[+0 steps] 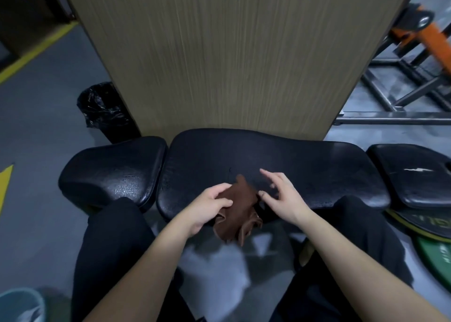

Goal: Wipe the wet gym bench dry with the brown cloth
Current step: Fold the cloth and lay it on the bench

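The brown cloth [238,214] lies crumpled on the near edge of the black gym bench [273,168], half on the pad and half hanging over the edge toward six o'clock. The left hand [207,208] rests on the cloth's nine o'clock side, fingers curled and pinching a fold of it. The right hand [283,195] hovers at the cloth's three o'clock side with fingers spread wide, the thumb just touching the fabric edge. Behind the bench, at twelve o'clock, stands a wood-grain panel [234,53]. A black bin bag [102,107] sits at ten o'clock. At four o'clock lie weight plates [436,248], one green, whose lettering is too blurred to read.
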Demonstrator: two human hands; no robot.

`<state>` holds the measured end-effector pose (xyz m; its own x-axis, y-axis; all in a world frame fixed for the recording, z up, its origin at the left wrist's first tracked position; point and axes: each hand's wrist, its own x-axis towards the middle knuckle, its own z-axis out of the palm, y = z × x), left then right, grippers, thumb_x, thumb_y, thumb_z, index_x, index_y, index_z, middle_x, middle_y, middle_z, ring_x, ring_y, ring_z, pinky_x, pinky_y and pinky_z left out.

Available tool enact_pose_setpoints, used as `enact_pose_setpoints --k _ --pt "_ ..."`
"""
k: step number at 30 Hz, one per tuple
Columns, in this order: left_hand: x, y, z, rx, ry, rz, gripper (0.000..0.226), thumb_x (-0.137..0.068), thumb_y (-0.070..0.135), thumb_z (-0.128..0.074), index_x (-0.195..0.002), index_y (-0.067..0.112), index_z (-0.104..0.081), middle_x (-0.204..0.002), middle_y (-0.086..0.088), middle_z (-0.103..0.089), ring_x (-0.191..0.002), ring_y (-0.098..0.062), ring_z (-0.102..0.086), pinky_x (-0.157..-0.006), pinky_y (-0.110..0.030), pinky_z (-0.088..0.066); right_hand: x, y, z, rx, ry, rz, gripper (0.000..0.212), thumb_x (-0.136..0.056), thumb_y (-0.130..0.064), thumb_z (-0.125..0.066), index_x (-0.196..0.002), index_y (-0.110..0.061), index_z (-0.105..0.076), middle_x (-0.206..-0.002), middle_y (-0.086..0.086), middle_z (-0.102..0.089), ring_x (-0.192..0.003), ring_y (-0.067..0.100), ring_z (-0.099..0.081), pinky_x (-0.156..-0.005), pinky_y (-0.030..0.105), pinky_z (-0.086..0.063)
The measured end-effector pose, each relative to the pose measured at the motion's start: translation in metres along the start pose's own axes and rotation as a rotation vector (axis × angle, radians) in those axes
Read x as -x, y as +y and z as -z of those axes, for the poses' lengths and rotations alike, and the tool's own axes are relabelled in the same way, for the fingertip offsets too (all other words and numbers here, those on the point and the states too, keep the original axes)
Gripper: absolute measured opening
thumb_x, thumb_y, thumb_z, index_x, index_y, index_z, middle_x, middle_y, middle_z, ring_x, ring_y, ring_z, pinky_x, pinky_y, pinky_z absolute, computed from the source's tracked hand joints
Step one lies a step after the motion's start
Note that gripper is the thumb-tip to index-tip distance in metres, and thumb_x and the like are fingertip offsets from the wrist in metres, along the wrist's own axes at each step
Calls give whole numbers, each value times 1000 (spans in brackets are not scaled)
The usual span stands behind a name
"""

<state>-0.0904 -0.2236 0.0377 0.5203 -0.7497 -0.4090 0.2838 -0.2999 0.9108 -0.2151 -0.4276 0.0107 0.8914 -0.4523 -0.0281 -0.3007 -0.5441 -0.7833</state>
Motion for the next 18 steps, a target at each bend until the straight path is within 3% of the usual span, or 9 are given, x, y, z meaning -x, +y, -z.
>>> enact_pose_setpoints --k 3,4,6,8,11,14,18 --pt "2 21 -2 -265 -124 -72 44 -92 -10 -50 -114 21 -72 -96 1 -74 -84 -14 -65 -72 -23 -51 2 -6 2 26 -143 110 90 -92 -19 -73 -161 -39 -19 -160 -16 -31 -143 6 -30 -115 16 -25" --pt "2 26 -2 -340 -168 -89 45 -90 -8 -49 -111 24 -73 -94 2 -74 -82 -14 -64 -69 -25 -50 3 -8 3 -1 -186 120 96 -91 -15 -73 -162 -41 -14 -162 -18 -29 -147 4 -27 -114 9 -23" --pt "1 33 0 -438 -214 -124 46 -84 -4 -48 -106 25 -75 -94 3 -75 -83 -13 -65 -75 -28 -49 5 -12 7 -148 -282 85 96 -90 -7 -74 -161 -41 -18 -157 -16 -39 -144 3 -38 -106 4 -33" --pt "2 34 3 -456 -189 -132 45 -81 0 -49 -104 26 -77 -94 4 -76 -84 -11 -66 -78 -29 -50 6 -13 12 -301 -357 30 75 -88 -6 -78 -150 -34 -45 -138 -8 -61 -127 8 -58 -101 14 -46" --pt "1 32 15 -401 -53 -141 41 -86 -1 -53 -105 28 -76 -98 1 -78 -88 -12 -68 -81 -31 -52 7 -17 19 -448 -331 -62 29 -81 -21 -87 -108 -22 -75 -99 -3 -75 -91 11 -67 -86 31 -53" --pt "-2 30 31 -444 48 -161 24 -92 6 -64 -101 26 -72 -89 6 -76 -80 -9 -67 -78 -33 -52 2 -24 25 -498 -220 -85 22 -82 -32 -86 -85 -13 -74 -82 3 -70 -80 14 -61 -79 35 -47" --pt "-5 49 37 -742 76 -219 12 -93 20 -73 -96 31 -69 -83 14 -74 -74 -2 -66 -72 -28 -49 -13 -35 32 -324 -65 -6 11 -86 -27 -83 -85 -19 -76 -87 -1 -73 -82 13 -65 -83 37 -51"
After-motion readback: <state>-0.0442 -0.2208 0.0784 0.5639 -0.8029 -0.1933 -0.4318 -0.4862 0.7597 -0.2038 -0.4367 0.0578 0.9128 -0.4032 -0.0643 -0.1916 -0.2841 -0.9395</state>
